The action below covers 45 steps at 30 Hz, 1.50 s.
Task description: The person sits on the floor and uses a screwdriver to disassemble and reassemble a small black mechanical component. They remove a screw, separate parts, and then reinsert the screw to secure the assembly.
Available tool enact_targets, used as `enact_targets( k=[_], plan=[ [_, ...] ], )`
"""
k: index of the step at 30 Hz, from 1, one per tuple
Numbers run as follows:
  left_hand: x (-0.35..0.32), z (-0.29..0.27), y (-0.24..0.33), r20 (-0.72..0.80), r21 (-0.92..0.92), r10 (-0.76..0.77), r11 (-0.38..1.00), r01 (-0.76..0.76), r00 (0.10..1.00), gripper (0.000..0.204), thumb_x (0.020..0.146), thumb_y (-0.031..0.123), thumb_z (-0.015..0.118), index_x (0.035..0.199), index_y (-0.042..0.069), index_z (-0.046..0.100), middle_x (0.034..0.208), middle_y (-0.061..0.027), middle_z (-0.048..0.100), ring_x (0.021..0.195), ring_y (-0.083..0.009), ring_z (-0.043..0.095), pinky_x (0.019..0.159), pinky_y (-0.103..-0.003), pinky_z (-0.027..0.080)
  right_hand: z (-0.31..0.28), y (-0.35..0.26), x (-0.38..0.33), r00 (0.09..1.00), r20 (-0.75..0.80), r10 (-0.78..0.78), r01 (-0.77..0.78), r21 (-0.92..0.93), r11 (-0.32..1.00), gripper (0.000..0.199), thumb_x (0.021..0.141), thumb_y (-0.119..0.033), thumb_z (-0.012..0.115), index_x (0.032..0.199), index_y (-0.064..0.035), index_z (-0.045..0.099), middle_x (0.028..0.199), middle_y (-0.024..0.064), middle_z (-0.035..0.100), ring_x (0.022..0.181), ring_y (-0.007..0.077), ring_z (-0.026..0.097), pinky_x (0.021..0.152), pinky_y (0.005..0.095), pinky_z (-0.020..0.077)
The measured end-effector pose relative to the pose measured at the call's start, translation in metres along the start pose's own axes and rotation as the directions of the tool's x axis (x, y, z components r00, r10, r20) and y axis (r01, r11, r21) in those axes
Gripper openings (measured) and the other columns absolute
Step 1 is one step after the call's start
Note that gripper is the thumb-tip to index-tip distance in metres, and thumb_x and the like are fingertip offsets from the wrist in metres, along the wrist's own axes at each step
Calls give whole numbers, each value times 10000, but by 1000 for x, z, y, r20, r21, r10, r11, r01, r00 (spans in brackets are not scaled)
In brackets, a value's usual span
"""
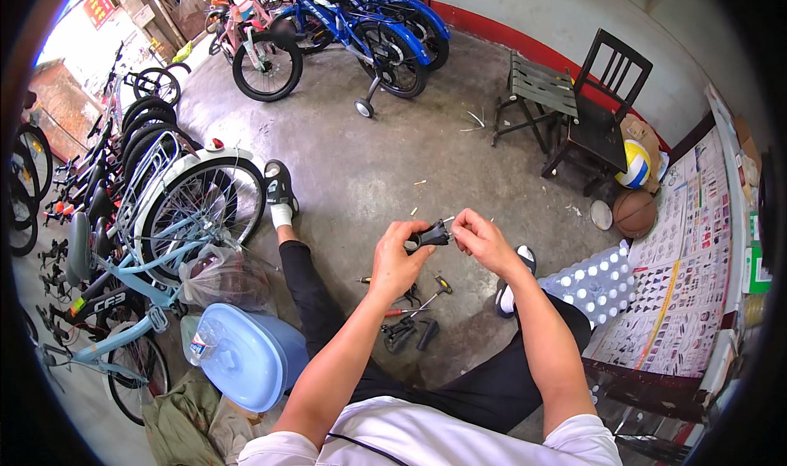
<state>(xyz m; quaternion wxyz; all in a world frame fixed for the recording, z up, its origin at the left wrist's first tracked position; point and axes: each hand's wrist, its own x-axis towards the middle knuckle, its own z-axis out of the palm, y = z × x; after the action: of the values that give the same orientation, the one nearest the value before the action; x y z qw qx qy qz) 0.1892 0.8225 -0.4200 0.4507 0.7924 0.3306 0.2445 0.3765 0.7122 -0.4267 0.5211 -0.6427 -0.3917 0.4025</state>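
Observation:
My left hand [397, 263] is closed around a black bicycle part [432, 236], dark and tube-like, raised above the floor between my knees. Its exact kind is not clear. At the part's right end, the fingers of my right hand [485, 241] are pinched together. A thin pale tip shows beside them, but what they hold is too small to name. Below my hands, a yellow-and-black-handled tool [443, 285] and a red-handled screwdriver [395, 312] lie on the concrete. Close by are several black parts [399, 333] and a short black grip [428, 334].
A pale-blue bicycle [156, 249] and a lidded blue bin [246, 355] stand at my left. Blue bicycles [361, 27] line the back. On the right are a dark chair [602, 122], a folding stool [537, 89], a basketball [634, 213] and wrapped bottles [594, 281].

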Motion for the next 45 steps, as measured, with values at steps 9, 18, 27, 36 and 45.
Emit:
enact_targets(
  k=[9,18,27,36,45],
  plan=[
    [0,3,-4,-33,-16,-4,1000,4,999,392,815,77,858,1188,76,738,1129,-94,710,1041,-255,698,909,-381,568,1,2,3,995,-21,102,-103,-76,992,423,1097,-411,567,865,-59,590,692,-11,575,640,95,525,598,305,419],
    [4,5,-4,-30,-9,1,1000,-1,1000,393,816,74,854,1193,79,741,1128,-94,710,1048,-256,698,909,-378,568,-2,13,6,991,31,127,-125,-62,990,356,1092,-365,578,883,-77,575,726,-36,547,670,64,480,606,266,382],
    [6,6,-1,-25,-44,-21,999,20,999,395,812,74,853,1191,78,741,1128,-94,713,1050,-256,696,928,-380,553,-1,9,5,999,-9,34,-34,-60,998,424,1099,-402,572,840,-66,572,705,-24,544,645,80,483,583,293,380],
    [4,7,-5,-14,-20,-31,999,31,999,405,823,71,848,1211,81,731,1142,-104,699,1082,-279,687,924,-395,549,1,0,4,998,-40,55,-55,-6,998,445,1110,-405,562,809,-78,564,676,-45,495,619,71,440,572,275,359],
    [5,8,-4,-27,-45,-15,999,14,1000,388,818,72,845,1192,77,740,1135,-90,718,1038,-249,692,931,-375,547,-5,10,8,986,-21,164,-165,-56,985,398,1090,-391,569,870,-61,584,687,-20,540,653,94,498,609,300,401]
  ],
)
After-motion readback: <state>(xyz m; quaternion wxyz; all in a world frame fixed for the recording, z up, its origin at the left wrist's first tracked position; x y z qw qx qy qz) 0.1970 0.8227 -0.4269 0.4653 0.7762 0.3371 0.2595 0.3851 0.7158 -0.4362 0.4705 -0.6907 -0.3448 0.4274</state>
